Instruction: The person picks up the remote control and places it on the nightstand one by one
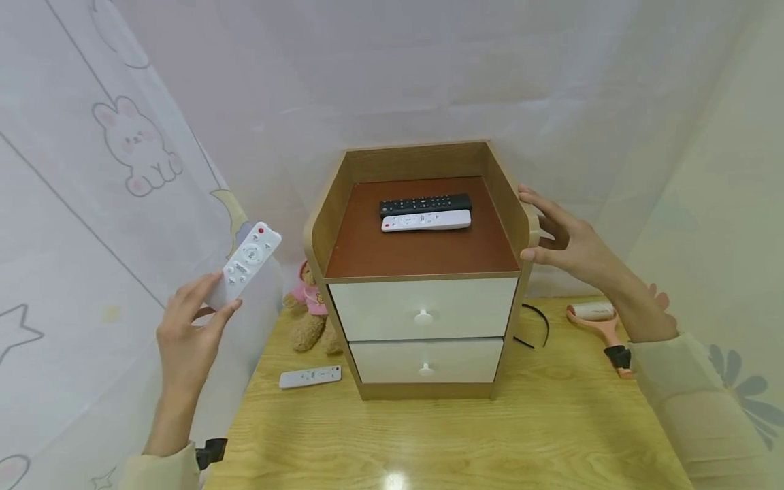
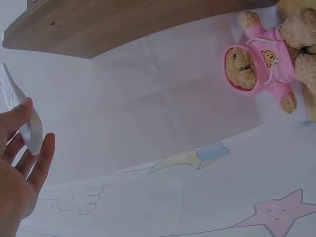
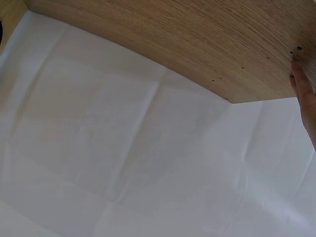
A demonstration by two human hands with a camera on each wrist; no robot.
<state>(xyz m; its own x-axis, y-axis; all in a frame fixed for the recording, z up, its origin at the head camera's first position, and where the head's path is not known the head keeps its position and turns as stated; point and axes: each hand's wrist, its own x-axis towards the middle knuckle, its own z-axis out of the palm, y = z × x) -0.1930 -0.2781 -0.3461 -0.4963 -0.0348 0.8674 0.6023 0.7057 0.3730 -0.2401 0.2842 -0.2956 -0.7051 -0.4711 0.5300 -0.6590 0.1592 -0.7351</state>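
My left hand (image 1: 190, 327) holds a white remote control (image 1: 252, 253) in the air left of the small drawer cabinet (image 1: 422, 391), pinched at its lower end between thumb and fingers. The left wrist view shows this remote edge-on in the fingers. My right hand (image 1: 569, 241) rests against the outer face of the cabinet's right side panel, thumb near the front edge and fingers spread further back. On the brown top of the cabinet lie a black remote control (image 1: 425, 205) and, just in front of it, another white remote control (image 1: 427, 220).
A further white remote (image 1: 310, 376) lies on the wooden table (image 1: 429, 442) left of the cabinet, before a teddy bear (image 1: 309, 306) in pink. To the right are a black headband (image 1: 544, 323) and a lint roller (image 1: 593, 312). Both drawers are closed.
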